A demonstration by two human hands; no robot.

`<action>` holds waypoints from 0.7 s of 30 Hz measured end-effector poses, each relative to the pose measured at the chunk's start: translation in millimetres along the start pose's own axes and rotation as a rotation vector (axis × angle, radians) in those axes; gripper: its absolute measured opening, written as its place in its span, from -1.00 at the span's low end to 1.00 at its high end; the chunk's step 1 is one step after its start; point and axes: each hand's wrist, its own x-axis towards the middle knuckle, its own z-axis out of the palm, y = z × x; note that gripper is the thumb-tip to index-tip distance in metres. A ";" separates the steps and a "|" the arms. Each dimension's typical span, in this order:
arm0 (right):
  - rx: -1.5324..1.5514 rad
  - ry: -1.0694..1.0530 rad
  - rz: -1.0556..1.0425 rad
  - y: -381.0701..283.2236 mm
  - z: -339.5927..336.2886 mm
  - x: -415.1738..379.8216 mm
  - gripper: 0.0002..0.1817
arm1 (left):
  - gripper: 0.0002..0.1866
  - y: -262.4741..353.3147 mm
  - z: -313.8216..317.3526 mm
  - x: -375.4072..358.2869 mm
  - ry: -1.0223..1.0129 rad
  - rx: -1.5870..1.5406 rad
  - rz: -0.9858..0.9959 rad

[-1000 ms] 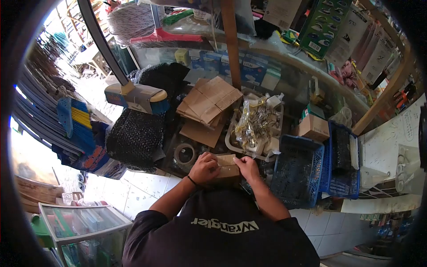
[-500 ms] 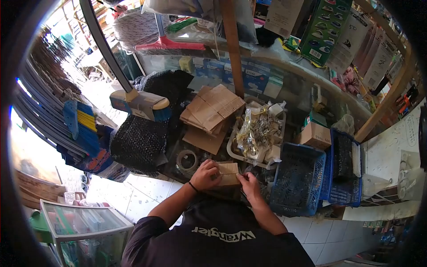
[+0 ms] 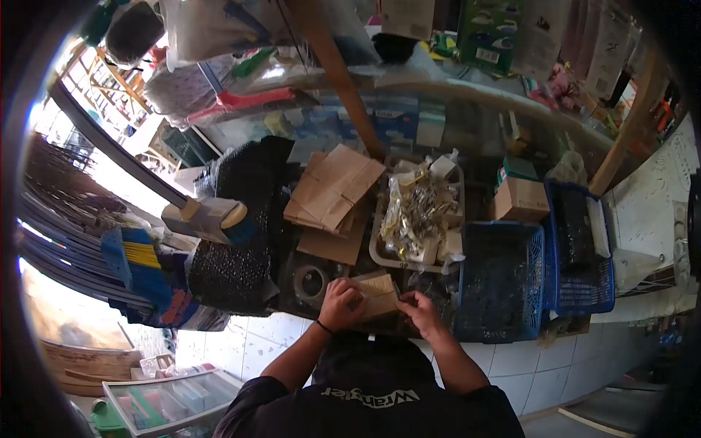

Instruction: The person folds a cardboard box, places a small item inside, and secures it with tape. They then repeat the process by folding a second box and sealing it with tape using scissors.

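A small brown cardboard box sits at the near edge of the glass counter. My left hand grips its left side, fingers curled over the top. At the box's right lower corner my right hand pinches with its fingertips; whether it holds a flap or something small I cannot tell. A roll of tape lies just left of the box.
Flat cardboard sheets are stacked behind. A white tray holds bagged metal hardware. Blue plastic baskets stand to the right, with a brown carton behind them. Black mesh rolls and brooms crowd the left. Tiled floor lies below.
My view has tilted and swung, so everything sits lower and more to the left. My right hand has slid from the box's top right edge down to its right lower corner.
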 end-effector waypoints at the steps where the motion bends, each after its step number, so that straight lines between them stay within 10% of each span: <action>1: 0.010 -0.011 0.000 -2.2 0.3 -2.4 -0.73 | -0.84 0.6 -0.1 -2.5 0.001 -0.005 -0.005; 14: 0.109 0.293 -0.050 13.2 24.6 -52.1 -0.76 | -0.75 -2.5 -23.9 -23.5 0.120 0.013 -0.012; 21: -0.485 0.386 -0.169 69.6 51.8 -72.0 -0.70 | -0.87 -22.3 -43.1 -103.7 0.233 0.002 -0.144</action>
